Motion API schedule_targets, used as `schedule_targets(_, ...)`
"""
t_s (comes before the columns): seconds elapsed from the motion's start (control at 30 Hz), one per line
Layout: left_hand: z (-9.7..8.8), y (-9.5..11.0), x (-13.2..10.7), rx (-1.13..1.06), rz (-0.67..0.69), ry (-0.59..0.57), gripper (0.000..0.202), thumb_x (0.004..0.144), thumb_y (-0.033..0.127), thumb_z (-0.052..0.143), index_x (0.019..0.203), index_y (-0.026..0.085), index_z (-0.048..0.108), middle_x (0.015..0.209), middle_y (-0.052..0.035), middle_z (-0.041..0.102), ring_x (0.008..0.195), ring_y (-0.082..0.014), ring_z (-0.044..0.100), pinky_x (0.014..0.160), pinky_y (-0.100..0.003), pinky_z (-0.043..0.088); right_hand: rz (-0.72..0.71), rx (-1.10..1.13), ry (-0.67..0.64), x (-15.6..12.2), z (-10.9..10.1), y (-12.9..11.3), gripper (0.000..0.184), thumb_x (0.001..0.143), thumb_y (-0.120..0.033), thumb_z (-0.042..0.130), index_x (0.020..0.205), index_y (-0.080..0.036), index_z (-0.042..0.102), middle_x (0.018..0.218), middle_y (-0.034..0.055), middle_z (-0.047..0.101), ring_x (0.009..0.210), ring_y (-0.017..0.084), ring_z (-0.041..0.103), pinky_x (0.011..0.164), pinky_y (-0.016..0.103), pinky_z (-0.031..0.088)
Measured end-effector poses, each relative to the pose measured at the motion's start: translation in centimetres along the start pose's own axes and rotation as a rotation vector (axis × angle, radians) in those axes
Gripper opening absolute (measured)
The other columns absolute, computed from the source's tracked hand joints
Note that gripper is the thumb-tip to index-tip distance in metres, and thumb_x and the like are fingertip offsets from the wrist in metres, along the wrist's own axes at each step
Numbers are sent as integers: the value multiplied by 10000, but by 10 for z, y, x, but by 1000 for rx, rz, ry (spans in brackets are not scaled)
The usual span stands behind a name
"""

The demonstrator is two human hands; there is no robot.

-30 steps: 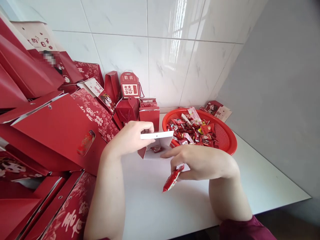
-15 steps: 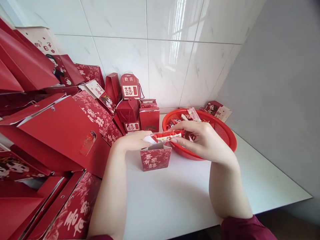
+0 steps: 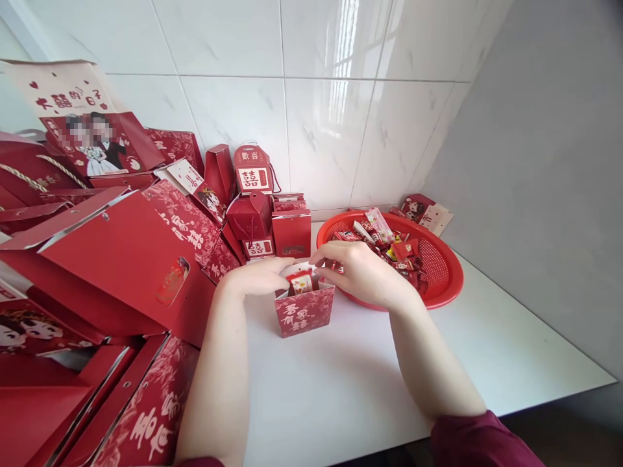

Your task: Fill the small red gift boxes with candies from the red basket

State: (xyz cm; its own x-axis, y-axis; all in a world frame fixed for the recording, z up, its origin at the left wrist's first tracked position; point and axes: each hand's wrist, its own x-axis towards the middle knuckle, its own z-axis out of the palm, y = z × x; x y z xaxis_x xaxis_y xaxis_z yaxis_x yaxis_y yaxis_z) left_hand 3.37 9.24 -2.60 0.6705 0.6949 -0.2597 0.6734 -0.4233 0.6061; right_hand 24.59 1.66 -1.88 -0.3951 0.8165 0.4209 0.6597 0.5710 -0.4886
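A small red gift box [image 3: 304,312] with gold characters stands upright on the white table [image 3: 350,383]. A red candy packet [image 3: 300,281] sticks up out of its open top. My left hand [image 3: 257,275] grips the box's left upper edge. My right hand [image 3: 363,272] has its fingers curled at the box's right rim, beside the packet. Right behind that hand sits a red plastic basket [image 3: 440,263] full of wrapped candies.
Large red gift bags [image 3: 111,253] and flat red boxes pile up on the left. Small folded red boxes [image 3: 272,217] stand against the tiled wall. A flat printed card [image 3: 426,211] lies in the far corner. The table's front edge runs at the lower right.
The box was tilted open toward me, then set upright. My right hand carried the candy packet from below the box to its top, and the packet now stands inside.
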Motion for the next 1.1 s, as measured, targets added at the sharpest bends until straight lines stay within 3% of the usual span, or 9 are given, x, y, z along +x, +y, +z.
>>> schedule_targets(0.23, -5, 2, -9, -21, -22, -20, 507, 718, 194, 521, 1217, 251, 589, 1089, -19, 679, 904, -208, 621, 744, -251, 459, 9, 21, -57, 0, -4, -2, 166, 939, -212, 491, 954, -209, 656, 821, -4, 676, 717, 130, 585, 678, 264, 426)
schedule_targets(0.33, -5, 4, -12, -63, 11, -20, 444, 783, 267, 535, 1225, 274, 587, 1109, -6, 668, 924, -203, 613, 756, -246, 444, 28, 10, -39, -4, -13, -1, 188, 942, -225, 478, 916, -220, 664, 835, -13, 683, 724, 127, 589, 679, 258, 425)
schedule_targets(0.4, -5, 2, -11, -79, 18, -28, 333, 831, 381, 532, 1108, 228, 635, 1054, -20, 667, 887, -201, 607, 728, -244, 430, 101, -28, 2, -8, -23, 6, 219, 957, -283, 460, 909, -233, 667, 836, -15, 684, 727, 133, 590, 665, 257, 425)
schedule_targets(0.5, -6, -4, -7, -55, -13, -42, 365, 858, 509, 492, 823, 168, 618, 853, -30, 634, 733, -176, 563, 628, -246, 378, 299, -143, 38, -16, -45, 32, 290, 972, -386, 410, 958, -253, 668, 861, -1, 692, 753, 162, 605, 657, 275, 433)
schedule_targets(0.57, -7, -8, -3, -37, -15, -33, 390, 862, 528, 482, 725, 169, 547, 742, -12, 574, 652, -151, 503, 585, -249, 327, 403, -223, -38, -19, -59, 55, 290, 961, -384, 413, 1010, -259, 670, 952, 17, 702, 830, 191, 624, 700, 298, 452)
schedule_targets(0.67, -9, -9, 1, -39, -8, -13, 397, 859, 527, 485, 673, 176, 468, 671, 7, 483, 602, -129, 424, 561, -258, 269, 433, -245, -295, -20, -69, 82, 254, 907, -317, 473, 1009, -240, 693, 1045, 40, 702, 927, 221, 635, 766, 320, 475)
schedule_targets(0.83, -10, -4, 0, -36, -20, -14, 405, 840, 521, 498, 639, 182, 406, 643, 13, 390, 577, -121, 347, 544, -271, 212, 367, 93, -717, -19, -47, 90, 288, 881, -310, 466, 1011, -238, 713, 989, 29, 719, 835, 199, 670, 708, 300, 514)
schedule_targets(0.97, -10, -4, 0, -48, -22, -8, 395, 827, 514, 504, 632, 183, 413, 645, 9, 391, 578, -124, 345, 545, -272, 212, 412, 24, -826, -17, -19, 94, 284, 771, -191, 514, 944, -238, 735, 958, 21, 730, 767, 202, 665, 645, 296, 508)
schedule_targets(1.1, -9, -4, 0, -66, -37, -4, 383, 812, 512, 509, 629, 184, 432, 646, 8, 410, 572, -125, 355, 544, -268, 221, 463, 0, -797, -10, -15, 112, 342, 762, -189, 500, 1040, -203, 699, 992, 58, 721, 784, 218, 668, 656, 309, 519)
